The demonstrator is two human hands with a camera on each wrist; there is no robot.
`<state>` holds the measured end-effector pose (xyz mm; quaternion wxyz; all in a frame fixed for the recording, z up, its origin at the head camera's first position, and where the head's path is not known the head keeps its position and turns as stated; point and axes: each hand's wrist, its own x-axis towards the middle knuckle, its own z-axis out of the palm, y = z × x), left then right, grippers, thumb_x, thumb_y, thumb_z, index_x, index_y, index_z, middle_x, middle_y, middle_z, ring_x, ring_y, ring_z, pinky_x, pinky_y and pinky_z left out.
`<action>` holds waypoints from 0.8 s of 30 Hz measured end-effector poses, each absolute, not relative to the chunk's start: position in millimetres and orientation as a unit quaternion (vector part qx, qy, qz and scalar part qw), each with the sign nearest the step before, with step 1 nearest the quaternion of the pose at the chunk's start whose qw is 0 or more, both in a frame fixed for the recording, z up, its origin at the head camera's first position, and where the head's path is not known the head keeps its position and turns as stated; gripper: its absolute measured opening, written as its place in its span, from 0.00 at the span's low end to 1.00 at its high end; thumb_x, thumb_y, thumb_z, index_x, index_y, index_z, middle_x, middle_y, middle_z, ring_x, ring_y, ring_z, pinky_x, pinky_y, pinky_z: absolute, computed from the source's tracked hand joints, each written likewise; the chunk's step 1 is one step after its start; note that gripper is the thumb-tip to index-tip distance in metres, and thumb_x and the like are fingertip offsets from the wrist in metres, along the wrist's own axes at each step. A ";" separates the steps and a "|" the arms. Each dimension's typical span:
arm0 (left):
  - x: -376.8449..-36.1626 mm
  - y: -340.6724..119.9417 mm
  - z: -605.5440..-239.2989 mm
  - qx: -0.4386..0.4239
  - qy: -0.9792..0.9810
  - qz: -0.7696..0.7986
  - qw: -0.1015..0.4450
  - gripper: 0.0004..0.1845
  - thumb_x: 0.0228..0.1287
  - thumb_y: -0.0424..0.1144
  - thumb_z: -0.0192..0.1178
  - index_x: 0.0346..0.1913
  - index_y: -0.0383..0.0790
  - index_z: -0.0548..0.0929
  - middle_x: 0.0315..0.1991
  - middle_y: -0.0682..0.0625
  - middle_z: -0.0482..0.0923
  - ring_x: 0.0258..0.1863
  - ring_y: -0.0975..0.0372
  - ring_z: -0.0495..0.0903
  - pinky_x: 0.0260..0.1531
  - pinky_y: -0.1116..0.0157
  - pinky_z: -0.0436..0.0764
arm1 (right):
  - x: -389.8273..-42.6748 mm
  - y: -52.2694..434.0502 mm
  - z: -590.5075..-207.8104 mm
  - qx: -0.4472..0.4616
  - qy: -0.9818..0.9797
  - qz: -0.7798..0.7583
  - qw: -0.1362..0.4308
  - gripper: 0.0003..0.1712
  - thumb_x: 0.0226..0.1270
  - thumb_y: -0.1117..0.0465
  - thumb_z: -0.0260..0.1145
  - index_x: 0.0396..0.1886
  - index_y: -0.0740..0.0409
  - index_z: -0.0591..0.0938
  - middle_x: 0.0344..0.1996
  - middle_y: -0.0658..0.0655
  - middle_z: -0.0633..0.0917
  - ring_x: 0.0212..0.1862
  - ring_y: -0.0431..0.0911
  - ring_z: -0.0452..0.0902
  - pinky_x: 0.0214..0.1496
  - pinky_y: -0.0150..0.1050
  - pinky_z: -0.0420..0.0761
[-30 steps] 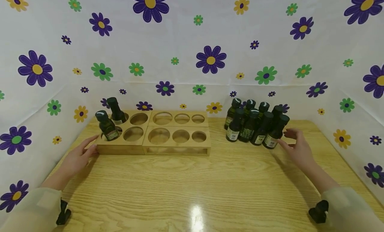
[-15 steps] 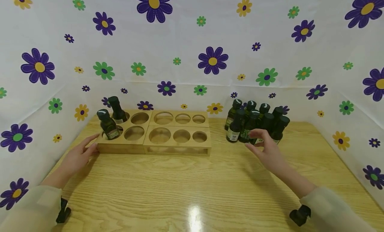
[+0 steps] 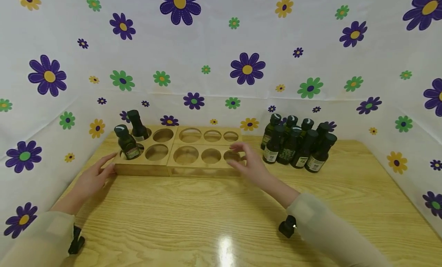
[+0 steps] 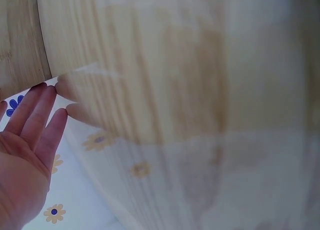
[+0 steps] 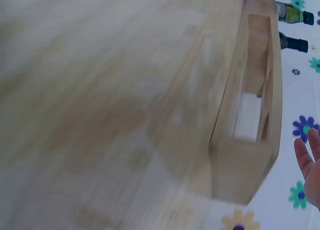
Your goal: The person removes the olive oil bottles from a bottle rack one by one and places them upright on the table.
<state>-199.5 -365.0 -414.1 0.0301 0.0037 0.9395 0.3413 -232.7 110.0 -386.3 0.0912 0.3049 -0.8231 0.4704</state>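
Note:
A wooden rack (image 3: 203, 169) with round holes lies across the back of the table; its left block holds two dark green bottles (image 3: 127, 143) in the leftmost holes. In the right wrist view the rack (image 5: 250, 140) shows side-on. A cluster of several dark bottles (image 3: 297, 144) stands to the rack's right. My left hand (image 3: 93, 177) lies open with straight fingertips at the rack's left front corner, and it appears open in the left wrist view (image 4: 27, 140). My right hand (image 3: 246, 161) hovers open at the rack's right end, holding nothing.
The wooden table (image 3: 221, 217) is ringed by white flower-print cloth walls (image 3: 221, 60) on the left, back and right. Black wrist mounts (image 3: 286, 225) show at both sleeves.
My right hand has swung left from beside the bottle cluster to the right end of the rack, still holding nothing. The left hand has stayed at the rack's left corner.

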 end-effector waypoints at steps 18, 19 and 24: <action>-202.9 -359.4 -413.8 0.013 0.943 0.333 0.020 0.32 0.79 0.54 0.35 0.77 0.41 0.52 0.58 0.26 0.72 0.55 0.37 0.75 0.35 0.59 0.76 | -260.3 -12.7 -381.8 0.354 -0.834 0.422 0.018 0.29 0.68 0.57 0.66 0.64 0.60 0.67 0.59 0.58 0.73 0.60 0.52 0.71 0.58 0.44 0.72; -202.5 -360.3 -414.3 0.012 0.943 0.331 0.021 0.32 0.79 0.54 0.35 0.77 0.41 0.52 0.58 0.26 0.72 0.55 0.37 0.75 0.34 0.59 0.76 | -259.9 -20.1 -381.6 0.355 -0.837 0.417 0.012 0.29 0.69 0.56 0.66 0.64 0.60 0.67 0.60 0.58 0.73 0.60 0.51 0.71 0.59 0.42 0.72; -199.0 -363.8 -414.7 0.008 0.943 0.333 0.023 0.33 0.78 0.55 0.35 0.77 0.42 0.51 0.58 0.26 0.71 0.56 0.36 0.74 0.37 0.56 0.77 | -259.5 -57.0 -380.3 0.367 -0.841 0.397 -0.009 0.31 0.70 0.52 0.64 0.67 0.57 0.65 0.61 0.56 0.72 0.61 0.46 0.71 0.56 0.34 0.71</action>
